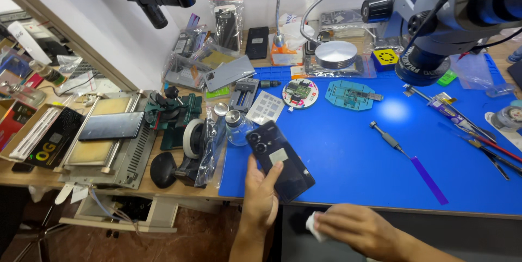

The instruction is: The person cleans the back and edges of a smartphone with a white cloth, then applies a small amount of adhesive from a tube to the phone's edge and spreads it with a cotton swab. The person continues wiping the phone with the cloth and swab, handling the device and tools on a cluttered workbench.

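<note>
My left hand [260,194] grips a dark smartphone [280,159] from below, back side up, with its camera cluster toward the far left; the phone is tilted over the front edge of the blue work mat [348,153]. My right hand [359,229] is below the table edge, to the right of the phone, fingers closed around a small white wipe [314,225]. The two hands are apart, about a phone's width from each other.
A microscope head [435,33] hangs over the mat's far right. Tweezers and a screwdriver [387,138] lie on the mat, with a purple strip [429,180]. Circuit boards in holders [348,94], a small glass bottle [237,127], a tape dispenser [190,142] and a flat machine [109,137] crowd the left.
</note>
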